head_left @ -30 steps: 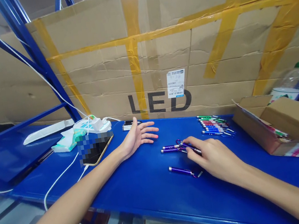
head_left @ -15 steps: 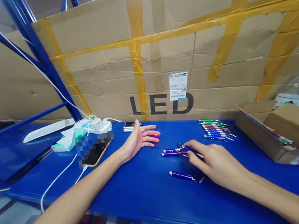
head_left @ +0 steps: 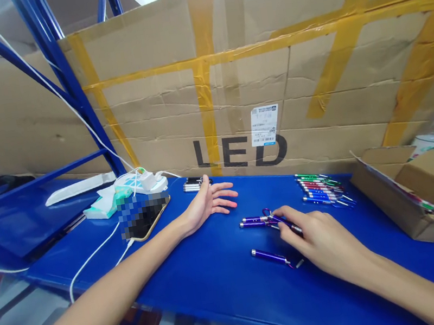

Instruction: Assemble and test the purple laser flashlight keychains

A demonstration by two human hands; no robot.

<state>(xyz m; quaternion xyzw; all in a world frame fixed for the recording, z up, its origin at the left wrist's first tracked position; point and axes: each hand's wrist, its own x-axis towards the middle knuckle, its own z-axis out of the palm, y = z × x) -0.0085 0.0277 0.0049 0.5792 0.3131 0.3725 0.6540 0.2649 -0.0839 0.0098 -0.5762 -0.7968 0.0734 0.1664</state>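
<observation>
My left hand (head_left: 209, 202) lies palm up on the blue table (head_left: 203, 285), fingers stretched out and empty. My right hand (head_left: 319, 237) is closed on a small purple torch pen (head_left: 288, 222), which points left toward the left hand. Two more purple pens (head_left: 253, 221) lie side by side just left of it. A further purple pen (head_left: 271, 256) lies nearer me. A row of several green, red and blue pens (head_left: 322, 187) lies farther right.
A phone (head_left: 146, 220) on a white cable, a power strip (head_left: 141, 182) and a tissue pack (head_left: 102, 205) sit at the left. A small black and silver item (head_left: 195, 184) lies by the big "LED" cardboard box (head_left: 231, 94). An open carton (head_left: 415, 191) stands at the right.
A red light spot showed on my left fingertips half a second ago and is fainter now. Both hands have barely moved; the view has shifted slightly.
</observation>
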